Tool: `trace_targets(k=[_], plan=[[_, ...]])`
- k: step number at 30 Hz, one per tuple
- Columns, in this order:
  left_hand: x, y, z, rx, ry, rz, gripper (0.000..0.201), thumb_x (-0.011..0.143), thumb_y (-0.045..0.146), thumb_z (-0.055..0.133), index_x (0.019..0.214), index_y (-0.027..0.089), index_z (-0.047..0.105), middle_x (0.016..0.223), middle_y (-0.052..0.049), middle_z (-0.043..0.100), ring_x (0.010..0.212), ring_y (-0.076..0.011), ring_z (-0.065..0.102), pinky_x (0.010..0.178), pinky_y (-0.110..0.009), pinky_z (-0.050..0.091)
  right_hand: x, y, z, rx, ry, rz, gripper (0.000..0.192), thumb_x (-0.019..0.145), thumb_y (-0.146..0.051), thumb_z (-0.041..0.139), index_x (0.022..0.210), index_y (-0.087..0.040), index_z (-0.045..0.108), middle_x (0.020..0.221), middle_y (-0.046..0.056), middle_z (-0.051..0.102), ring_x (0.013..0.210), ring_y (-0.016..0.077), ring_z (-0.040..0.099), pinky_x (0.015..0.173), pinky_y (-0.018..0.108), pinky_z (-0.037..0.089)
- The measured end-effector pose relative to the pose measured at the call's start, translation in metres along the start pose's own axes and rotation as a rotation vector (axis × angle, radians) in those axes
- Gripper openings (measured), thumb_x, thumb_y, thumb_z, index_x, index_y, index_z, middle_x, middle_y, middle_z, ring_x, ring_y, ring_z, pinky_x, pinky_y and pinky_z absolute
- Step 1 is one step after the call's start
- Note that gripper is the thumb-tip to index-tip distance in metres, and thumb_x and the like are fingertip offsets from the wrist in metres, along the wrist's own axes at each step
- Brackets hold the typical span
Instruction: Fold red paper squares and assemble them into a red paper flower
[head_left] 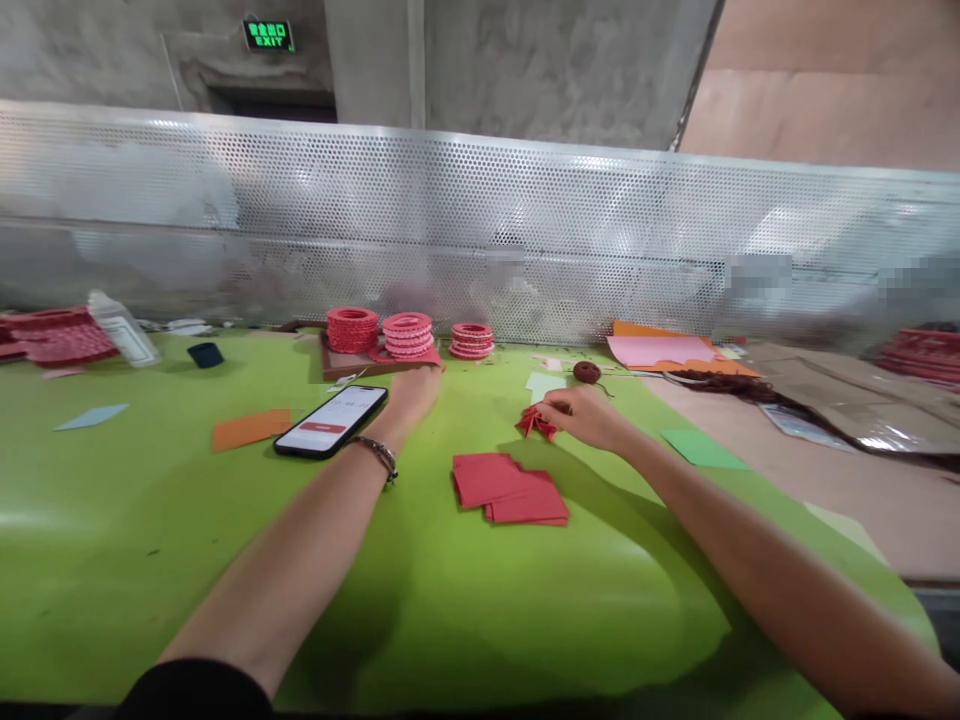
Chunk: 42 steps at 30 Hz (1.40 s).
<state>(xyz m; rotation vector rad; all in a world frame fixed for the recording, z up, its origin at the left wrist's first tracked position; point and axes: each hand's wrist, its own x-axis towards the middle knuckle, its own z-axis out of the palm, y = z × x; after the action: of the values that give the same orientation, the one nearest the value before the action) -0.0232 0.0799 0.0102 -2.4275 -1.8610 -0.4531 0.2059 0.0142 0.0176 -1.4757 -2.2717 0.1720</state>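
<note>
Red paper squares (pixel 510 488) before us; our right hand (pixel 589 415) pinches a folded red piece (pixel 535 423) at one o'clock, left hand (pixel 411 392) resting open-fingered at eleven; more creasing looks due next.

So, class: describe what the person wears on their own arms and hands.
The left hand and right hand are bare, with no gloves. A beaded metal bracelet circles the left wrist. A dark sleeve covers the upper left arm; the right forearm shows no sleeve.

Green table (pixel 112 520) bears red paper squares (pixel 510 488), phone (pixel 331 421), paper rings (pixel 407 335).
</note>
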Motion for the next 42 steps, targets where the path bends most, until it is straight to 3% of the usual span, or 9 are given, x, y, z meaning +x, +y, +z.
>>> trace_targets(k=[2,9,12,16,21,26,30,34,42], plan=[[-0.001,0.003,-0.005,-0.082,0.042,-0.019,0.028,0.086,0.027,0.051,0.112,0.015,0.051,0.112,-0.008,0.054,0.093,-0.021,0.057,0.077,-0.04,0.049,-0.003,-0.009,0.001,0.076,-0.017,-0.084,0.023,0.084,-0.024,0.046,0.07,-0.014,0.061,0.062,0.002,0.06,0.055,0.0104,0.055,0.058,0.025,0.046],[-0.016,0.049,-0.013,-0.581,0.14,0.068,0.029,0.086,0.027,0.051,0.112,0.015,0.05,0.111,-0.008,0.055,0.092,-0.0207,0.057,0.076,-0.04,0.049,-0.006,-0.026,0.011,0.319,0.049,-0.271,0.014,0.079,-0.028,0.052,0.087,-0.017,0.055,0.078,0.003,0.058,0.065,0.011,0.056,0.061,0.025,0.048],[-0.024,0.069,-0.013,-0.784,0.069,0.099,0.028,0.086,0.027,0.05,0.111,0.015,0.051,0.11,-0.008,0.055,0.091,-0.0204,0.058,0.075,-0.039,0.05,-0.004,-0.019,0.01,0.409,0.161,-0.254,0.035,0.08,-0.029,0.048,0.113,-0.02,0.04,0.085,0.004,0.053,0.06,0.0104,0.054,0.051,0.024,0.047],[-0.031,0.078,-0.013,-0.959,-0.088,0.106,0.029,0.086,0.027,0.051,0.112,0.015,0.05,0.11,-0.008,0.055,0.09,-0.0203,0.058,0.075,-0.04,0.05,-0.005,-0.011,-0.001,0.465,0.239,-0.286,0.055,0.079,-0.025,0.049,0.128,-0.027,0.023,0.106,0.006,0.047,0.07,0.0101,0.054,0.061,0.025,0.049],[-0.033,0.068,-0.013,-1.035,-0.334,0.192,0.028,0.086,0.027,0.05,0.111,0.015,0.051,0.109,-0.008,0.056,0.09,-0.02,0.058,0.075,-0.039,0.05,-0.009,-0.009,-0.015,0.436,0.132,-0.315,0.025,0.075,-0.016,0.049,0.098,-0.02,0.058,0.094,0.005,0.059,0.075,0.0126,0.057,0.067,0.028,0.049],[-0.034,0.061,-0.009,-0.977,-0.481,0.338,0.019,0.086,0.025,0.051,0.1,0.014,0.057,0.103,-0.006,0.06,0.088,-0.0183,0.059,0.077,-0.038,0.049,-0.009,-0.006,-0.018,0.426,0.005,-0.318,0.021,0.071,-0.011,0.049,0.079,-0.019,0.066,0.079,0.002,0.063,0.069,0.0122,0.059,0.063,0.027,0.05],[-0.03,0.057,-0.006,-0.955,-0.415,0.397,0.016,0.085,0.025,0.052,0.088,0.012,0.061,0.09,-0.004,0.064,0.085,-0.0175,0.06,0.079,-0.038,0.047,-0.009,-0.006,-0.017,0.464,-0.046,-0.317,0.015,0.071,-0.016,0.056,0.081,-0.018,0.066,0.075,0.002,0.063,0.06,0.0106,0.06,0.058,0.026,0.051],[-0.024,0.051,-0.004,-0.967,-0.341,0.401,0.022,0.086,0.029,0.05,0.097,0.012,0.058,0.098,-0.006,0.062,0.087,-0.0186,0.06,0.077,-0.039,0.048,-0.008,-0.007,-0.015,0.523,-0.034,-0.299,0.014,0.071,-0.023,0.059,0.084,-0.018,0.064,0.079,0.003,0.063,0.06,0.0106,0.06,0.057,0.027,0.053],[-0.024,0.052,-0.003,-0.893,-0.254,0.373,0.023,0.086,0.027,0.051,0.104,0.013,0.055,0.103,-0.007,0.059,0.087,-0.0194,0.059,0.075,-0.038,0.049,-0.004,-0.003,-0.006,0.512,0.096,-0.184,0.02,0.072,-0.033,0.06,0.064,-0.015,0.059,0.062,0.001,0.058,0.053,0.0103,0.055,0.051,0.026,0.047]])
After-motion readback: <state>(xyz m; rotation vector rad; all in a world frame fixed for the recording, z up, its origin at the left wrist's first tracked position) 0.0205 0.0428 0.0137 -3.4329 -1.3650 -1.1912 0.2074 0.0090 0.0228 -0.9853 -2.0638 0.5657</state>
